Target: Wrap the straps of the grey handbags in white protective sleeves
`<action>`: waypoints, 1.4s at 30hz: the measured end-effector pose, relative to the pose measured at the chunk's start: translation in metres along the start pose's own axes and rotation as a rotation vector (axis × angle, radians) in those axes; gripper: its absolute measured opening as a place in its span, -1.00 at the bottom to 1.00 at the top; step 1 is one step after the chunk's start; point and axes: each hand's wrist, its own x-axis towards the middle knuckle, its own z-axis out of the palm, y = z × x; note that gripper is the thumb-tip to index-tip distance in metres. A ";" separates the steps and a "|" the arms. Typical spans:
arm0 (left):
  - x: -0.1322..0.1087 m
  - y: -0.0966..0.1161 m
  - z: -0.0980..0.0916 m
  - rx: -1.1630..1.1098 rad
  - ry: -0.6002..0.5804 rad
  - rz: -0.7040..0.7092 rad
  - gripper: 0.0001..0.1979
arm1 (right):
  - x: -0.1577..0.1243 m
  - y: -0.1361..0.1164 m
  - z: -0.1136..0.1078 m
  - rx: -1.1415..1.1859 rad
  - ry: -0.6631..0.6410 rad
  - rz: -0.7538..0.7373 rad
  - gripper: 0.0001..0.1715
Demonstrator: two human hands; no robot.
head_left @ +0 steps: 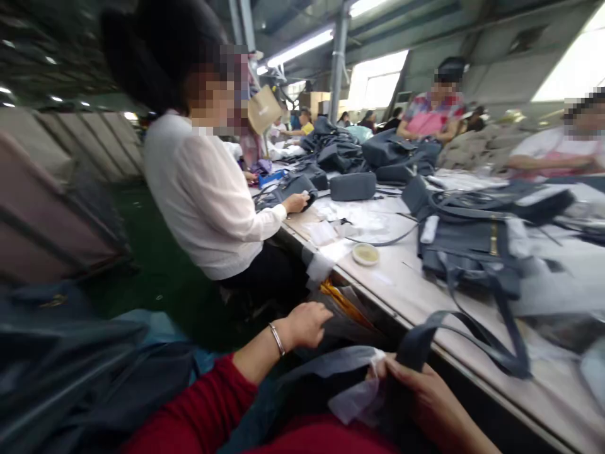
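Note:
My left hand (305, 323), with a metal bangle on the wrist and a red sleeve behind it, reaches forward below the table edge; its fingers are curled, and what they grip is hidden. My right hand (420, 384) is closed on a dark blue bag (331, 384) in my lap, pinching it beside white wrapping paper (357, 400). A blue strap (425, 337) loops up from the bag past my right fingers toward the table.
A long pale worktable (401, 287) runs away to the right, carrying blue handbags (472, 239), straps, paper and a small round dish (365, 253). A person in a white shirt (208, 195) sits close ahead on my left. Other workers sit across. Dark bags (70, 372) pile at my left.

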 end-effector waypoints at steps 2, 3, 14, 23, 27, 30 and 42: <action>0.016 0.040 0.003 0.007 -0.224 0.334 -0.33 | 0.004 -0.002 -0.003 0.035 0.017 -0.042 -0.66; 0.020 0.055 0.009 -0.027 -0.326 0.431 -0.23 | 0.005 -0.002 -0.006 0.051 0.039 -0.057 -0.66; 0.036 0.045 0.065 -0.390 -0.391 0.143 -0.46 | -0.010 -0.022 -0.053 0.350 0.071 -0.117 -0.69; 0.033 0.020 0.088 -1.058 -0.310 -0.429 -0.49 | -0.002 -0.008 -0.067 -0.020 0.095 -0.157 -0.67; 0.032 0.027 0.093 -1.251 -0.572 -0.443 -0.48 | 0.003 0.005 -0.057 -0.091 -0.060 -0.187 -0.66; 0.032 0.029 0.099 -1.195 -0.603 -0.450 -0.36 | 0.006 0.004 -0.052 -0.045 -0.154 -0.253 -0.65; 0.029 0.044 0.090 -0.299 -0.632 -0.162 -0.31 | 0.011 0.010 -0.052 0.045 0.157 -0.277 -0.65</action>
